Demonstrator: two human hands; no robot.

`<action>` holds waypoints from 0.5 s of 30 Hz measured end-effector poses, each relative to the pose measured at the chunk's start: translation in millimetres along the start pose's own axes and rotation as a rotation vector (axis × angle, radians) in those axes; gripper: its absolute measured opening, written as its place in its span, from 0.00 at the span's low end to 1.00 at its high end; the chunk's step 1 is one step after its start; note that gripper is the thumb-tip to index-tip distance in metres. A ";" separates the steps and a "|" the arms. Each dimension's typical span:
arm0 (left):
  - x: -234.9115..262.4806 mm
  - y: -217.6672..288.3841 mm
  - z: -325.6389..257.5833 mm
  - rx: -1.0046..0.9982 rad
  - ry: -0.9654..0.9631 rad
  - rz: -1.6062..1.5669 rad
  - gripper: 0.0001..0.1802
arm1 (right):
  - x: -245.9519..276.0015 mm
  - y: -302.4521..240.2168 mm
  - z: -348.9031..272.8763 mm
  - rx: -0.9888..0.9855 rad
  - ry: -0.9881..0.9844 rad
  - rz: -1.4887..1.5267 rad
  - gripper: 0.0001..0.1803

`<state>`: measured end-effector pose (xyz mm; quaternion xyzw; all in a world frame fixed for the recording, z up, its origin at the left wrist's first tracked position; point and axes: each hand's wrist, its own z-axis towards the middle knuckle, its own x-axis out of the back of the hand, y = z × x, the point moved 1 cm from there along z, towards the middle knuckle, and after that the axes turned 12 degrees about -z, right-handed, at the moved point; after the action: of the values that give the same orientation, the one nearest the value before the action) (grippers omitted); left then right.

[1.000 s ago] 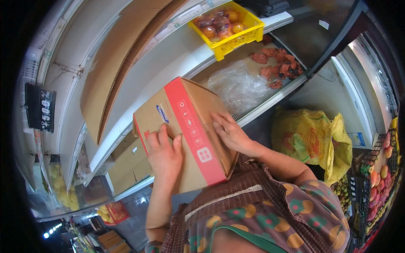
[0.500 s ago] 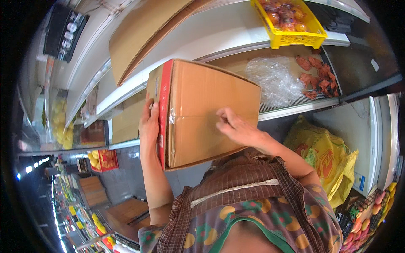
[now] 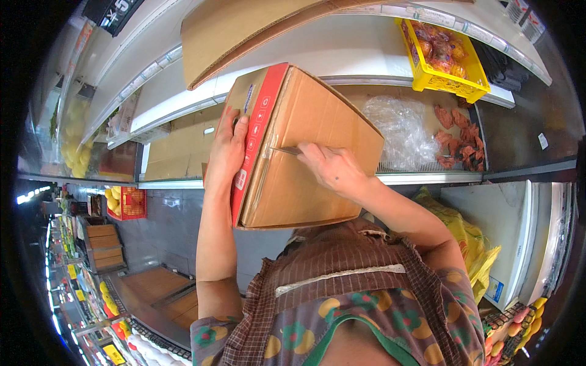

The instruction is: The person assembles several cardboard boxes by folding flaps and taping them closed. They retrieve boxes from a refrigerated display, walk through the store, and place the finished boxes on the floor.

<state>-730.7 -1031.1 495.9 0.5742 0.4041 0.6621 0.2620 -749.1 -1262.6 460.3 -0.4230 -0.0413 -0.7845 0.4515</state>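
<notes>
A closed cardboard box (image 3: 311, 195) with a red printed band sits tilted between my arms, against my apron. My left hand (image 3: 226, 152) holds its left side, thumb and fingers lying on the printed face. Above the brown taped face, my right hand (image 3: 336, 172) is closed on a thin, dark, pointed blade (image 3: 285, 150). The blade's tip points left and meets the face near the clear tape (image 3: 264, 152) along the box's left edge. The blade's handle end is hidden in my fingers.
Behind the box runs a white shelf (image 3: 354, 49) bearing a yellow crate (image 3: 452, 80) of wrapped fruit. Below lie clear plastic wrap (image 3: 400, 131) and reddish paper scraps (image 3: 464, 137). A yellow bag (image 3: 479, 244) stands at right; a red basket (image 3: 135, 204) is at left.
The box has tilted further and its near edge has risen slightly. My right hand has moved left toward the taped edge, and the blade now shows. My left hand still holds the side.
</notes>
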 end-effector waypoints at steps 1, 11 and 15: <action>0.3 -1.2 1.8 -0.002 0.008 0.009 0.31 | 0.8 2.0 -1.0 0.021 -0.047 -0.032 0.10; -4.2 -2.0 11.2 -0.033 -0.040 0.020 0.32 | 21.2 -0.7 15.4 0.083 -0.185 -0.138 0.09; -8.7 1.1 12.9 -0.036 -0.027 0.031 0.32 | 14.0 4.1 2.5 0.080 -0.211 -0.168 0.11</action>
<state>-716.3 -1035.7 492.3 0.5844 0.3799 0.6653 0.2675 -747.8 -1273.4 470.5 -0.4797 -0.1551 -0.7685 0.3939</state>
